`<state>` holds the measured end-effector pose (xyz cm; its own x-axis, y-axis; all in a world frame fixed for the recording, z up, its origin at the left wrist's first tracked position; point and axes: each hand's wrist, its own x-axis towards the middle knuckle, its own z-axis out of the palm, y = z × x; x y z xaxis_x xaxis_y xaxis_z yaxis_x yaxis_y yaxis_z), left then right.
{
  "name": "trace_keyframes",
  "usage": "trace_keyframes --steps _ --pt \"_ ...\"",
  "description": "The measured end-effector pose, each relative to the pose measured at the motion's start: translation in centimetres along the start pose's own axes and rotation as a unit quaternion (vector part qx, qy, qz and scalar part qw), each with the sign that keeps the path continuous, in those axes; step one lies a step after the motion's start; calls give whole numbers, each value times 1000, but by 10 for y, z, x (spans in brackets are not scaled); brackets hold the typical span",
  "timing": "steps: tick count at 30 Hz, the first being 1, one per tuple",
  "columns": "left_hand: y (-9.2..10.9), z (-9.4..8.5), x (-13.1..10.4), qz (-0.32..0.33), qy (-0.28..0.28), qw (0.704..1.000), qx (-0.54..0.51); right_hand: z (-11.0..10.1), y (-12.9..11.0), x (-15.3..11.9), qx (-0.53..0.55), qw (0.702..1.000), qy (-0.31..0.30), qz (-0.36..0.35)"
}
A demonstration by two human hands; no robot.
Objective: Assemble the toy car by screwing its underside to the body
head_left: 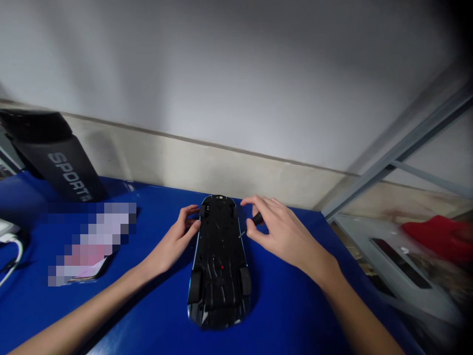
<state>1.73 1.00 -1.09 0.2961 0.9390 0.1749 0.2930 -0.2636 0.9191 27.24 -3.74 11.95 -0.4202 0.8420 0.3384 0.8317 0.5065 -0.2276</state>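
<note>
A toy car (220,251) lies upside down on the blue table (148,305), its black underside and wheels facing up. My left hand (176,240) rests at the car's left side, fingertips against its edge near the far wheel, fingers apart. On the other side, my right hand (283,229) holds a small screwdriver (256,219) with a black handle between thumb and fingers. The thin metal shaft points left, its tip by the car's right edge; whether it touches the car I cannot tell.
A dark bottle (66,158) marked SPORT stands at the back left. Nearer lies a phone (92,251), partly pixelated, with a white cable (16,256) at the left edge. Behind is a wall (221,167); a metal frame (369,172) rises at the right.
</note>
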Motion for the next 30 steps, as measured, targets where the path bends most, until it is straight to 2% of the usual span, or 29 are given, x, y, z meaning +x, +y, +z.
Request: trace_keyframes --steps 3,14,30 --pt "-1 0 0 4 3 1000 2 0 -2 -1 10 999 -10 29" --pt "-3 0 1 -1 -9 1000 -15 1 -4 1 1 1000 -8 -14" --pt "-4 -1 1 3 -6 1000 1 6 -1 2 -30 999 10 -16"
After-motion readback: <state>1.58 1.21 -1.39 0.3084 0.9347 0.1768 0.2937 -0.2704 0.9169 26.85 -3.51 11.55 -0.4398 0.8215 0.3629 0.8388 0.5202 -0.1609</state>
